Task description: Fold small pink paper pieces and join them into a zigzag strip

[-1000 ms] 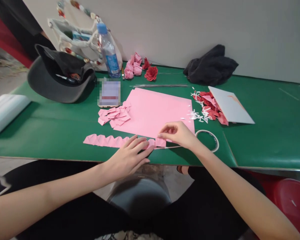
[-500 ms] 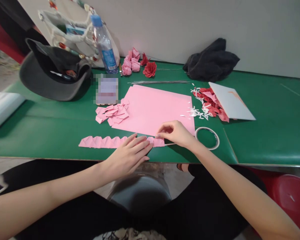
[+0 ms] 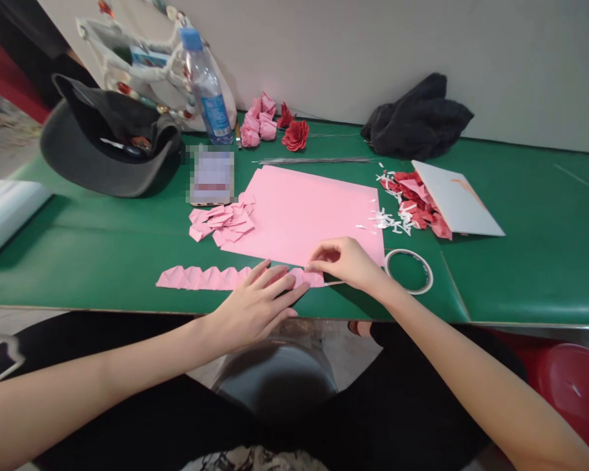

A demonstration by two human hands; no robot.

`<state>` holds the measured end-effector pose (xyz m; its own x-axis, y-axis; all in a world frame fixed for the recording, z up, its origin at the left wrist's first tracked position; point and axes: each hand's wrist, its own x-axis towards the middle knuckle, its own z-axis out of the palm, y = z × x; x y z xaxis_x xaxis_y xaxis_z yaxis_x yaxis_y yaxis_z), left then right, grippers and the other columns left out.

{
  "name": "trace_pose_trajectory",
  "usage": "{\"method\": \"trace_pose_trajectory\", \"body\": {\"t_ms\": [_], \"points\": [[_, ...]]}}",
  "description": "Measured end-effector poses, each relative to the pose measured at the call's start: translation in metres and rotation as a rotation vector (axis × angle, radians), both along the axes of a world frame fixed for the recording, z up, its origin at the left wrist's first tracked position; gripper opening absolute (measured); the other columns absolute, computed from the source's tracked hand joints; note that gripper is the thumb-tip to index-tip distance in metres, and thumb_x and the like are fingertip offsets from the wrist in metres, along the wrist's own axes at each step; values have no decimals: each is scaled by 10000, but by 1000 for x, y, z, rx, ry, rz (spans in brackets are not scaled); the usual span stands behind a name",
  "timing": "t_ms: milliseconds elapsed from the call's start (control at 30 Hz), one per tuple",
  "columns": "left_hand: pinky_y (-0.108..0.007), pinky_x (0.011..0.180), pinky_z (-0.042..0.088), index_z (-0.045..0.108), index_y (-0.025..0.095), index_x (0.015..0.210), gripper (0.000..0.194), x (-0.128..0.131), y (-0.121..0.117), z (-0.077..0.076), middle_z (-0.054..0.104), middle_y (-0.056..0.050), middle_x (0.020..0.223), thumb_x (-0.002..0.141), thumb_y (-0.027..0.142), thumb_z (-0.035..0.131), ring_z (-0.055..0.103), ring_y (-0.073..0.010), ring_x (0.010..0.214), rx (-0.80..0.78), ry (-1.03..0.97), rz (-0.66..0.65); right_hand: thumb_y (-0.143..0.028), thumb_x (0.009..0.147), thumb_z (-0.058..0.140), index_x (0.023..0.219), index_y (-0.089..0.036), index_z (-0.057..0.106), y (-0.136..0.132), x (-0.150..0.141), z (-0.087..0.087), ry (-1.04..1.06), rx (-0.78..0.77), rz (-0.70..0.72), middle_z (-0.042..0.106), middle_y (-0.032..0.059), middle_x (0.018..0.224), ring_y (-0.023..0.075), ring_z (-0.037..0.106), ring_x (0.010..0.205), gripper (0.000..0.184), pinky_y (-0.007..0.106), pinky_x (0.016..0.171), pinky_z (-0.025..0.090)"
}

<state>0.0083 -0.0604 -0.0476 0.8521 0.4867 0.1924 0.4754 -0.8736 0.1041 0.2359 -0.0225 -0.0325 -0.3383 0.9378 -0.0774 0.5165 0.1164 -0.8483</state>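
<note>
A row of folded pink paper point(image 3: 201, 279) lies along the near edge of the green table. My left hand point(image 3: 260, 301) rests palm down over its right part, fingers stretched out and spread, covering some of the folds. At the right end of the row, the thumb and index finger of my right hand point(image 3: 341, 261) pinch together at the paper's upper edge. A thin white strip of tape point(image 3: 334, 283) runs out from that end beneath my right hand. A roll of white tape point(image 3: 430, 278) lies flat to the right of my right wrist.
Behind my hands lie a pink sheet point(image 3: 314, 203), cut pink pieces point(image 3: 226, 222) and a phone point(image 3: 213, 175). White scraps, red paper point(image 3: 417, 196) and a white card point(image 3: 459, 199) are rightward. Paper roses point(image 3: 295, 135), wires point(image 3: 319, 160), a bottle point(image 3: 209, 91) and a cap point(image 3: 103, 163) stand farther back.
My left index finger has stretched farther right along the pink row, toward my right fingertips. My right hand keeps its pinch in nearly the same place.
</note>
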Motion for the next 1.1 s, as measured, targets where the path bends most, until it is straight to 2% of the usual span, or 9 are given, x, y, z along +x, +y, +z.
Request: {"method": "trace_pose_trajectory", "body": {"t_ms": [100, 167, 267, 433, 567, 667, 867, 967, 1100], "points": [[-513, 1057, 298, 415, 185, 1370, 438, 1, 0, 1, 558, -94, 1210, 957, 322, 372, 430, -297, 1183, -13, 7, 11, -288, 738, 697, 715, -180, 655, -3, 3, 7, -46, 71, 0, 642, 1, 660, 120, 521, 611, 119, 257, 592, 388], [-511, 1056, 301, 389, 197, 1391, 450, 1, 0, 2, 558, -92, 1199, 958, 318, 369, 425, -293, 1184, -20, 5, 14, -260, 731, 706, 699, -182, 635, -5, 5, 10, -90, 109, 63, 641, 0, 691, 124, 521, 652, 110, 254, 616, 383], [-512, 1050, 315, 371, 203, 1404, 464, 1, 1, 1, 555, -93, 1190, 955, 317, 378, 422, -294, 1184, -20, -18, 15, -225, 706, 732, 642, -179, 601, -5, 7, 9, -201, 175, 160, 628, -1, 700, 134, 521, 708, 154, 262, 669, 372], [-532, 1033, 340, 408, 178, 1376, 448, 1, 0, 2, 556, -111, 1186, 952, 318, 385, 423, -302, 1181, -17, -37, 2, -230, 716, 732, 632, -173, 592, -5, 7, 5, -277, 218, 196, 622, -8, 687, 125, 509, 675, 173, 262, 659, 351], [-535, 1029, 351, 469, 164, 1316, 401, -2, -2, 6, 556, -119, 1183, 945, 301, 402, 434, -303, 1168, -23, -51, 2, -321, 814, 631, 695, -177, 634, -1, 1, 13, -147, 166, 67, 640, 3, 688, 126, 520, 646, 187, 262, 618, 378], [-526, 1003, 379, 498, 143, 1278, 382, -5, -4, 10, 557, -131, 1161, 941, 301, 410, 443, -312, 1148, -38, -45, 2, -301, 825, 622, 810, -179, 665, 13, -16, 19, -93, 280, 41, 669, 22, 805, 138, 565, 723, 130, 278, 689, 424], [-497, 990, 398, 544, 111, 1186, 343, -10, -8, 17, 567, -141, 1111, 940, 309, 411, 473, -301, 1115, -34, -35, 19, -131, 863, 535, 1003, -167, 655, 63, -79, 17, -202, 595, 366, 629, 74, 1056, 180, 551, 1004, 187, 321, 889, 406], [-480, 1007, 391, 557, 113, 1141, 313, -13, -8, 18, 572, -137, 1123, 948, 300, 397, 492, -279, 1113, -22, -38, 23, -109, 869, 514, 989, -153, 660, 79, -103, 16, -348, 690, 460, 620, 93, 1060, 205, 524, 1029, 193, 333, 865, 388], [-477, 1016, 385, 582, 126, 1053, 284, -18, -6, 17, 582, -131, 1133, 957, 300, 379, 514, -265, 1123, 5, -29, 44, -91, 861, 513, 872, -128, 665, 82, -112, 17, -527, 722, 436, 640, 99, 975, 216, 536, 954, 156, 339, 827, 366]]}}
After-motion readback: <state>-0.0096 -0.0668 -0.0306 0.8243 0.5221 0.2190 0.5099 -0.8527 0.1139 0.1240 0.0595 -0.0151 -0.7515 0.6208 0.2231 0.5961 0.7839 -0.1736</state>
